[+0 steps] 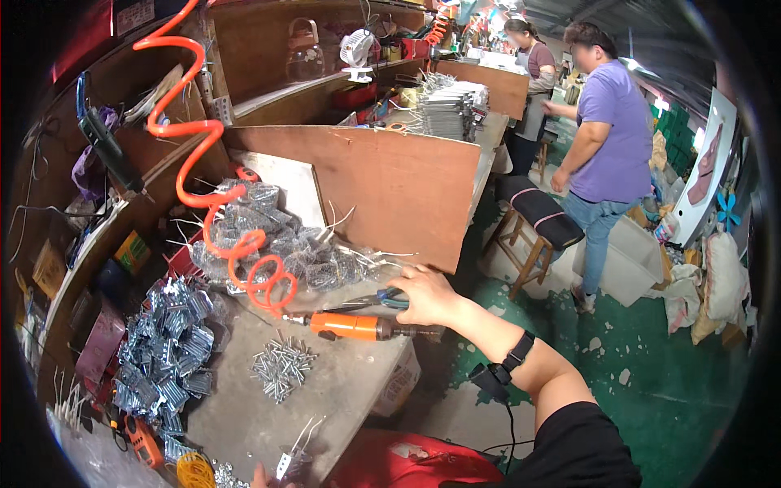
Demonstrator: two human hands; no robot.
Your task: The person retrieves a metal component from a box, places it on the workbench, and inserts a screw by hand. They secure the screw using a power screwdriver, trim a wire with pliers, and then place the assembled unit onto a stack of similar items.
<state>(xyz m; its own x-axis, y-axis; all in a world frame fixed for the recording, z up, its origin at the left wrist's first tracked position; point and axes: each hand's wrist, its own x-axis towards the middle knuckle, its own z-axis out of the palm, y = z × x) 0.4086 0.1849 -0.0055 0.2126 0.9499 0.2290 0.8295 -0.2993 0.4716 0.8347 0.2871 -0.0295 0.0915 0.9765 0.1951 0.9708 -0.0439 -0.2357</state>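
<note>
My right hand [429, 298] reaches over the right edge of the bench. Its fingers and thumb are closed around the dark blue handles of a pair of pliers [392, 298], whose jaws point left. Just below the pliers lies an orange and black air screwdriver [346, 326], joined to a coiled orange hose [213, 130]. Of my left hand [259, 477] only a fingertip shows at the lower edge. Beside it is a small part with two white wires [284, 466], partly in clear plastic; whether I hold it is hidden.
Loose screws [282, 368] are heaped mid-bench. Shiny metal brackets [167, 350] pile up at the left. Bagged parts with white wires [268, 224] lie against a brown board [399, 183]. A dark power tool [106, 138] hangs at left. Two people stand beyond, near a wooden stool [521, 244].
</note>
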